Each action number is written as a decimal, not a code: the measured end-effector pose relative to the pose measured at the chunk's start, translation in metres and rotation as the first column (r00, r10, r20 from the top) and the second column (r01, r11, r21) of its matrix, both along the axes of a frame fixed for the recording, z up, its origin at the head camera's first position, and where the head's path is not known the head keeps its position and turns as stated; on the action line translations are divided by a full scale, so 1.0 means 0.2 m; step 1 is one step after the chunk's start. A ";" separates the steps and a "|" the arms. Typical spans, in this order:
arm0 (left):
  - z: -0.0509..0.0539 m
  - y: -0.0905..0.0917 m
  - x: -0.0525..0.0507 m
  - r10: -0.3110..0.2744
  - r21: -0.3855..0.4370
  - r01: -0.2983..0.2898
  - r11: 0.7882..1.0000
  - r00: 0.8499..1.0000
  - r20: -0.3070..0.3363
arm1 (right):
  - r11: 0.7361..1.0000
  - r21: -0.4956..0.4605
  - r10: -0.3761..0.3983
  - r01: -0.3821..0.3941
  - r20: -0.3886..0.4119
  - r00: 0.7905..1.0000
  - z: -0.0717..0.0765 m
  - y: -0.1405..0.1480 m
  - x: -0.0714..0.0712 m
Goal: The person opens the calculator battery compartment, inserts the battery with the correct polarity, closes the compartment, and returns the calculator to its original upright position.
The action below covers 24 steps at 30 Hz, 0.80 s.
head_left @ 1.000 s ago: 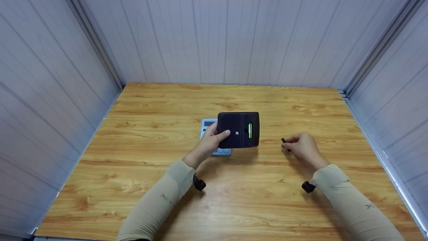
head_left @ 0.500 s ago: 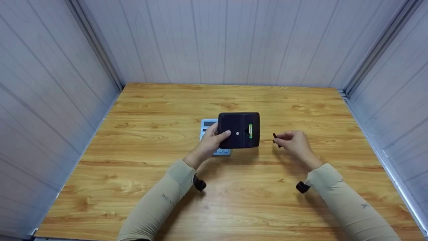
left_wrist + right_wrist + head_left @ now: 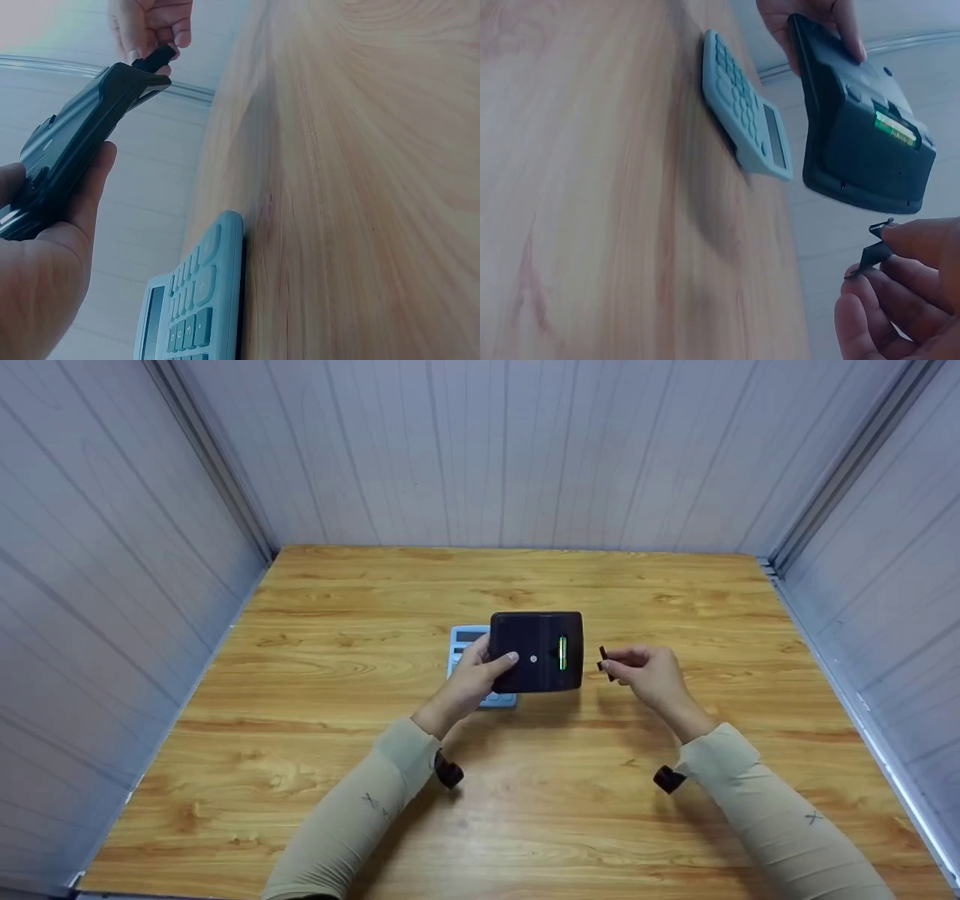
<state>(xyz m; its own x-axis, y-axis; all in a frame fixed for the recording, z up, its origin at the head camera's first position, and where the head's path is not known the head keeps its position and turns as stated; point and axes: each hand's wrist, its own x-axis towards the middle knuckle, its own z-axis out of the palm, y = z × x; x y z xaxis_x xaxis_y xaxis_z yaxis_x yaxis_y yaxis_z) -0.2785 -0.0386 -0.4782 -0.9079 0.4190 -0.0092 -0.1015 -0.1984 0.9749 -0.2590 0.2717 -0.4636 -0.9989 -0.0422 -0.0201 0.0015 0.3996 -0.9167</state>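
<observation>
My left hand (image 3: 466, 679) grips the left side of a black calculator (image 3: 517, 634), thumb over its back, which faces up. In its open battery compartment a green battery (image 3: 895, 128) shows. Between thumb and fingertips my right hand (image 3: 656, 679) pinches a small black battery cover (image 3: 606, 664), just right of the calculator and apart from it in the head view. A light blue calculator (image 3: 499, 700) lies on the table below the black one, partly hidden by it and by the left hand. Its keys and display show in both wrist views.
The wood-grain table (image 3: 360, 622) is bounded by a pale panelled back wall (image 3: 480, 457) and side walls. Dark wrist cameras (image 3: 448, 771) hang by both beige sleeves (image 3: 360, 810).
My right hand has moved left and slightly away from me with the battery cover, nearer the black calculator. The left hand and the black calculator have barely moved.
</observation>
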 end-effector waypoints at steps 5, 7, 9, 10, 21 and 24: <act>0.00 0.01 0.00 0.017 -0.004 -0.017 1.000 1.000 0.009 | 0.997 -0.077 0.008 -0.010 -0.024 1.000 0.02 -0.05 0.01; 0.01 0.01 0.00 0.024 0.001 -0.025 1.000 1.000 0.010 | 0.995 -0.096 0.013 -0.016 -0.032 0.999 0.03 -0.07 0.01; 0.01 0.01 0.00 0.033 0.003 -0.033 0.999 0.999 0.009 | 0.994 -0.109 0.011 -0.016 -0.039 0.999 0.04 -0.09 0.02; 0.01 0.02 0.00 0.035 0.004 -0.035 0.999 0.999 0.008 | 0.993 -0.114 0.011 -0.015 -0.041 0.999 0.05 -0.10 0.02; 0.01 0.02 0.01 0.047 -0.003 -0.047 0.999 0.999 0.015 | 0.986 -0.168 -0.010 0.006 -0.028 1.000 0.07 -0.18 0.03; 0.01 0.02 0.01 0.049 -0.003 -0.049 0.999 0.999 0.010 | 0.983 -0.182 -0.021 0.017 -0.023 0.999 0.07 -0.20 0.03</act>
<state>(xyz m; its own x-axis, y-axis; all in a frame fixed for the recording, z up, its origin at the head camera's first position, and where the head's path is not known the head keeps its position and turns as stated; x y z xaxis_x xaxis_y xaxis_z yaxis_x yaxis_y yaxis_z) -0.2771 -0.0343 -0.4761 -0.9274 0.3736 -0.0198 -0.1018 -0.2010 0.9743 -0.2534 0.2321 -0.4495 -0.9996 -0.0239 0.0114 -0.0165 0.2261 -0.9740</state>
